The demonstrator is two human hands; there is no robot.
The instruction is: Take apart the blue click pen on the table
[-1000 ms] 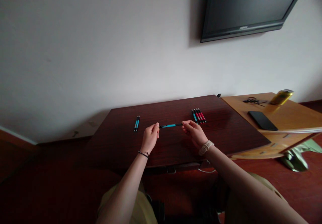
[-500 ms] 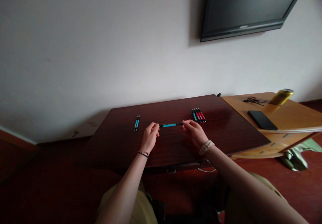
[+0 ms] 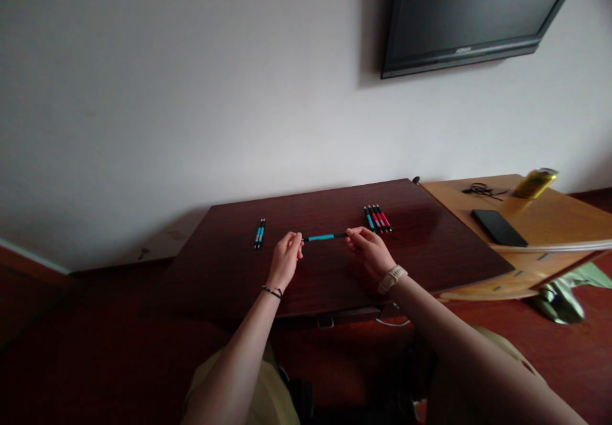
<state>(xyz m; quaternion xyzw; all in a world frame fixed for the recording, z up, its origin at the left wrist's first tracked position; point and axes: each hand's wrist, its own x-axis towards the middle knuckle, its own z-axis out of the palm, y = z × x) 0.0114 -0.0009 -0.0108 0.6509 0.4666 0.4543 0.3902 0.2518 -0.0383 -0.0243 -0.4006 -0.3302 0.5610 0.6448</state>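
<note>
A slim blue-and-black pen (image 3: 326, 237) lies crosswise, left to right, above the dark wooden table (image 3: 229, 272); left hand (image 3: 285, 260) and right hand (image 3: 371, 251) each apparently pinch one end.

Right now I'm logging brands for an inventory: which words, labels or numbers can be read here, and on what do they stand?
None can be read.
Black wall-mounted television: pale logo on its lower bezel, too small.
Yellow drink can: print blurred.
Blue-and-black pen, held between left hand and right hand: no legible marking.
</note>
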